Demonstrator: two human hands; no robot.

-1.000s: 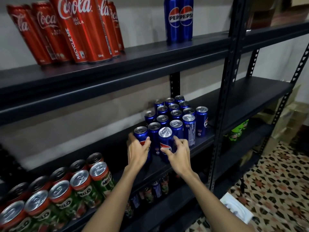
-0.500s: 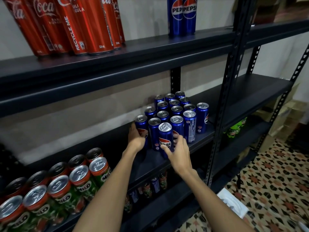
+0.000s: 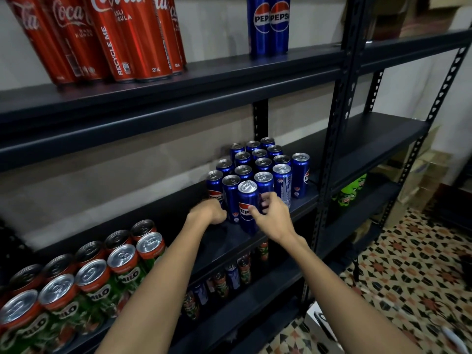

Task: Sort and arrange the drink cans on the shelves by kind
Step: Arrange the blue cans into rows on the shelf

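Observation:
A block of several blue Pepsi cans (image 3: 263, 164) stands on the middle shelf (image 3: 357, 139). My right hand (image 3: 274, 217) grips the front Pepsi can (image 3: 245, 200), thumb on its label and fingers behind it; the can leans slightly. My left hand (image 3: 209, 212) curls round the low part of the leftmost front Pepsi can (image 3: 214, 185). Red Coca-Cola cans (image 3: 107, 37) and two more Pepsi cans (image 3: 270, 24) stand on the upper shelf (image 3: 217, 72). Green Milo cans (image 3: 102, 277) fill the left of the middle shelf.
A black upright post (image 3: 337, 139) divides the rack. Mixed cans (image 3: 229, 277) stand on the lower shelf, and green cans (image 3: 351, 191) stand on the right-hand bay. Cardboard boxes (image 3: 419, 175) stand on the patterned tile floor (image 3: 408, 264).
Both hands have pushed their Pepsi cans back toward the block. The view has shifted slightly upward and closer.

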